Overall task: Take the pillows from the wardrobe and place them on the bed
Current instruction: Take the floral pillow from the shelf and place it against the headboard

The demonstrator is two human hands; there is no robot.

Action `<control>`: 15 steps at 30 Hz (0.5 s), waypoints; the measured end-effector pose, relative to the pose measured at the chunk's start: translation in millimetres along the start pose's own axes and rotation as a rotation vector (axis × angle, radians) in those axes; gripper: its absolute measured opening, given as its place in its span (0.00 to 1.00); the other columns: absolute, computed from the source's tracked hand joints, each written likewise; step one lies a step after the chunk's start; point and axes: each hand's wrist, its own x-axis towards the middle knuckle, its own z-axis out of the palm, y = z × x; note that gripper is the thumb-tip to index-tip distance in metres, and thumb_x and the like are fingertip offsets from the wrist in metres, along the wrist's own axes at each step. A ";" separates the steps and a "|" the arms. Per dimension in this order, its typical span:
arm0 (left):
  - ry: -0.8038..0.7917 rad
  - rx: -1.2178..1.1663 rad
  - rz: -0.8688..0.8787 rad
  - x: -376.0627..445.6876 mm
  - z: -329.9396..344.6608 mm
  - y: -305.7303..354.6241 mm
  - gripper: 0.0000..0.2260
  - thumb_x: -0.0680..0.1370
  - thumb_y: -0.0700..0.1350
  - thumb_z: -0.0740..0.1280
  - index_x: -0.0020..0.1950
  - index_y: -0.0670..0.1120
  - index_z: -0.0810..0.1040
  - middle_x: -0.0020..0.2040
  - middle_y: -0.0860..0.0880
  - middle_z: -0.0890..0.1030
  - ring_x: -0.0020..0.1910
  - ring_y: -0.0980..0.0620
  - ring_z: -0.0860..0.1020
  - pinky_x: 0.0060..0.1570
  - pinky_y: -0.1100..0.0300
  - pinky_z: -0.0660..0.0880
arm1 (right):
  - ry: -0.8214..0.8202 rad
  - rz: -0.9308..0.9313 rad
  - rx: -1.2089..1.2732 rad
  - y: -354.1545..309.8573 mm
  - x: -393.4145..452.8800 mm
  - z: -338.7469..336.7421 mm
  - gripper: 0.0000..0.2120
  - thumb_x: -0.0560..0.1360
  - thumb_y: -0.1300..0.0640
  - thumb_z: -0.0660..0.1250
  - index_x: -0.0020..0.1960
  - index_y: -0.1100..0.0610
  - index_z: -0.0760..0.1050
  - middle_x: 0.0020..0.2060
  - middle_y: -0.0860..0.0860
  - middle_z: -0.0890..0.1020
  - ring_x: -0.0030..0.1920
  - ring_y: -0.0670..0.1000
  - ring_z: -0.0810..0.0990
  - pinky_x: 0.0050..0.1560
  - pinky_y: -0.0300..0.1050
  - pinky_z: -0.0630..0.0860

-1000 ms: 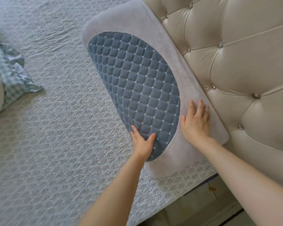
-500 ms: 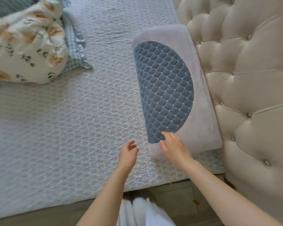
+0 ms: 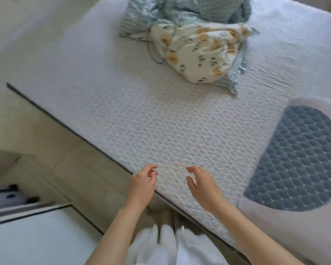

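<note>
A grey pillow with a dark blue quilted oval panel lies flat on the bed at the right edge of the view, partly cut off. My left hand hovers over the bed's near edge with its fingers loosely curled and holds nothing. My right hand hangs just above the quilted cover, left of the pillow and apart from it, fingers relaxed and empty.
A crumpled floral and light-blue checked duvet lies bunched at the far middle of the bed. A white cabinet top stands at the lower left. Pale floor runs along the bed's near side.
Both hands have come off the pillow and drawn back to the bed's edge. The view has swung left, so the headboard is out of sight and the pillow sits at the right.
</note>
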 end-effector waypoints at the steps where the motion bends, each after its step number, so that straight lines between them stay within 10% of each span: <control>1: 0.051 -0.020 -0.018 -3.6 -20.3 -13.5 0.10 0.80 0.39 0.63 0.58 0.48 0.81 0.47 0.52 0.85 0.48 0.52 0.82 0.52 0.55 0.77 | -0.022 -0.039 -0.024 -20.7 7.0 4.2 0.18 0.81 0.52 0.57 0.70 0.54 0.68 0.65 0.50 0.75 0.66 0.51 0.71 0.64 0.43 0.66; 15: 0.594 -0.209 -0.338 -46.4 -271.8 -202.7 0.09 0.79 0.40 0.64 0.55 0.49 0.81 0.42 0.57 0.84 0.42 0.52 0.82 0.42 0.60 0.73 | -0.196 -0.442 -0.166 -302.4 63.3 123.5 0.15 0.82 0.54 0.57 0.67 0.54 0.71 0.63 0.49 0.77 0.63 0.53 0.73 0.61 0.43 0.68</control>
